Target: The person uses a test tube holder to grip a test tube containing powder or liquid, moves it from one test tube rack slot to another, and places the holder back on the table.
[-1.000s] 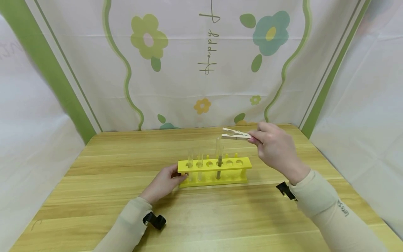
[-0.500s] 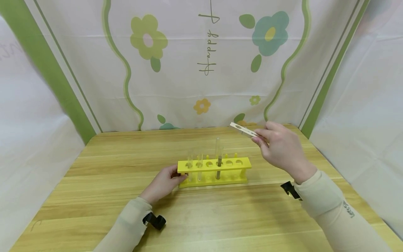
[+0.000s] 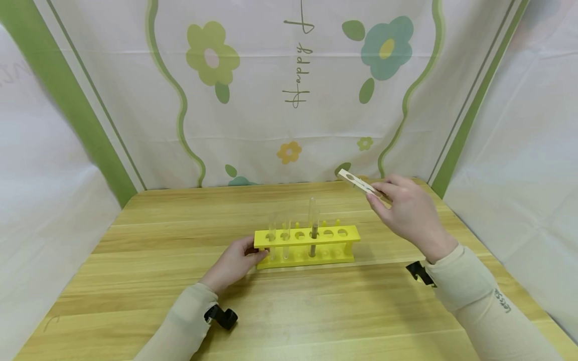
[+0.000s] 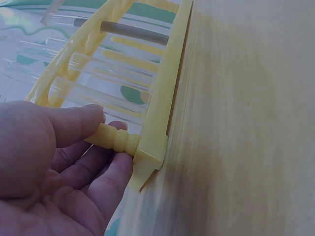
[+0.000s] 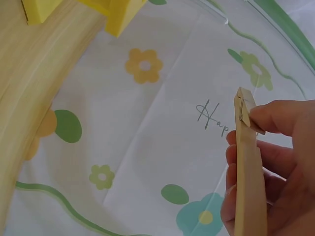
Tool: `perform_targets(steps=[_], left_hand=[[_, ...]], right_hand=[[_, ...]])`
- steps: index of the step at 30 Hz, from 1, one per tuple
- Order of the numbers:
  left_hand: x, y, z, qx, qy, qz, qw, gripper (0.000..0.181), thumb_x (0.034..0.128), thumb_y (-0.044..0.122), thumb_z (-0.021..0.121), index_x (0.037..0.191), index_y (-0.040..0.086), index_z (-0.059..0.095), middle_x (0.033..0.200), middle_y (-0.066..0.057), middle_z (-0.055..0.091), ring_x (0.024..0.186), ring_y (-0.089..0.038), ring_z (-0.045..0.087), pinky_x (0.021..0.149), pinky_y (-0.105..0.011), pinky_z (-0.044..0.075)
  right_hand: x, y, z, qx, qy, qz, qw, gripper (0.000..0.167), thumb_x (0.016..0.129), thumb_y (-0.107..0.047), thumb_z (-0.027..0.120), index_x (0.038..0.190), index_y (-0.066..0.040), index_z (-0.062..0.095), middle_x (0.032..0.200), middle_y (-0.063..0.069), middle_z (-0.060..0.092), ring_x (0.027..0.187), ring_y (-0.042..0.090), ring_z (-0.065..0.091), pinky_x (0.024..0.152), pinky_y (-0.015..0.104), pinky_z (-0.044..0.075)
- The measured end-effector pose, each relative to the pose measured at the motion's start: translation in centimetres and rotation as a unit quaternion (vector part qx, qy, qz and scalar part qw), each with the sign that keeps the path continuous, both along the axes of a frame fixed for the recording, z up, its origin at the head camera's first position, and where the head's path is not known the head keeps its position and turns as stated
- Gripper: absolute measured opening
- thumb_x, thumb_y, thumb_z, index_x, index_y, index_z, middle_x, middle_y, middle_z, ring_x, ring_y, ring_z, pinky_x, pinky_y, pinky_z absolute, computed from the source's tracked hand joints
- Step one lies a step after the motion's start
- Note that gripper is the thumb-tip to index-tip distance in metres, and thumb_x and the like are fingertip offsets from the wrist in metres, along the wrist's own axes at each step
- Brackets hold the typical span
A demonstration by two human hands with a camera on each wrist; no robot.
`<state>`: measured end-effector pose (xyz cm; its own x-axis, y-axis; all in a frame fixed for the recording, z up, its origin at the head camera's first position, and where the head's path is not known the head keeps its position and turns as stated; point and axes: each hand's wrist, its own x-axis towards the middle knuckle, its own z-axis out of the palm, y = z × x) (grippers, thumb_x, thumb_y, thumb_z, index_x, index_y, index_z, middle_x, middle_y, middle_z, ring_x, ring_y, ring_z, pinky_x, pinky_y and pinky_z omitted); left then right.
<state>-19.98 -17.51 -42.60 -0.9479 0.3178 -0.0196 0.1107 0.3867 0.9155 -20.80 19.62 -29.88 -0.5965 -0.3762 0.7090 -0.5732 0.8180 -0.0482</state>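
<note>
A yellow test tube rack (image 3: 307, 236) stands upright on the wooden table. My left hand (image 3: 236, 261) grips its left end post (image 4: 118, 138), thumb on one side and fingers around the other. Two clear test tubes (image 3: 286, 240) occupy the left holes. Farther right, a tube with a dark filling (image 3: 313, 240) is in the rack, with a taller clear glass part (image 3: 312, 208) rising there; whether this is a separate tube I cannot tell. To the right and above, my right hand (image 3: 408, 213) holds a wooden test tube holder (image 3: 356, 181), its legs together and no tube in it.
The wooden table (image 3: 289, 311) extends in front of and around the rack. A white printed cloth (image 3: 253, 110) hangs behind it, with more cloth at both sides. Black wrist straps (image 3: 221, 317) sit over the sleeves.
My right hand has moved right, away from the tubes. The holder's spread tips have come together, and it now tilts up to the left. My left hand and the rack stay put.
</note>
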Motion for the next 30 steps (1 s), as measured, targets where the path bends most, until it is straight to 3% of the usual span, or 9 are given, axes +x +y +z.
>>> perform_targets(steps=[9,15,20,26,30], left_hand=[[0.0,0.0,-0.1,0.008,-0.003,0.003,1.0,0.024,0.0973,0.018,0.066,0.121,0.015,0.065,0.111,-0.004,0.066,0.095,-0.021,0.059,0.079,-0.036,0.05],[0.0,0.0,-0.1,0.009,-0.005,0.005,0.9999,0.026,0.0975,0.017,0.066,0.123,0.015,0.065,0.111,-0.003,0.066,0.095,-0.021,0.059,0.079,-0.036,0.05],[0.0,0.0,-0.1,0.01,-0.007,0.007,0.9999,0.027,0.0973,0.017,0.066,0.125,0.015,0.064,0.112,-0.003,0.066,0.097,-0.02,0.06,0.08,-0.036,0.05],[-0.1,0.0,-0.1,0.011,-0.008,0.006,0.9999,0.028,0.0973,0.018,0.066,0.125,0.016,0.064,0.115,-0.002,0.066,0.1,-0.019,0.06,0.083,-0.035,0.05],[0.0,0.1,0.0,0.01,-0.008,0.006,0.9999,0.028,0.0973,0.018,0.066,0.125,0.016,0.064,0.115,-0.002,0.066,0.1,-0.02,0.06,0.083,-0.035,0.05]], right_hand=[[-0.3,0.7,-0.3,-0.023,-0.021,-0.007,0.9995,0.014,0.088,-0.01,0.073,0.093,0.003,0.075,0.074,0.005,0.057,0.06,0.019,0.043,0.055,0.035,0.036],[-0.3,1.1,-0.4,-0.028,-0.037,-0.026,0.9986,0.016,0.089,-0.011,0.072,0.098,0.001,0.076,0.082,0.01,0.065,0.061,0.02,0.05,0.055,0.036,0.04],[-0.5,1.3,-0.5,-0.039,-0.045,-0.045,0.9972,0.018,0.089,-0.011,0.071,0.101,0.001,0.076,0.086,0.014,0.069,0.065,0.024,0.055,0.059,0.04,0.043],[-1.0,1.9,-1.1,-0.056,-0.071,-0.059,0.9942,0.018,0.09,-0.012,0.072,0.101,0.001,0.076,0.09,0.016,0.07,0.081,0.035,0.059,0.069,0.048,0.044],[-1.2,2.2,-1.4,-0.059,-0.096,-0.07,0.9911,0.019,0.09,-0.013,0.072,0.101,0.001,0.077,0.089,0.017,0.07,0.076,0.032,0.058,0.066,0.045,0.043]])
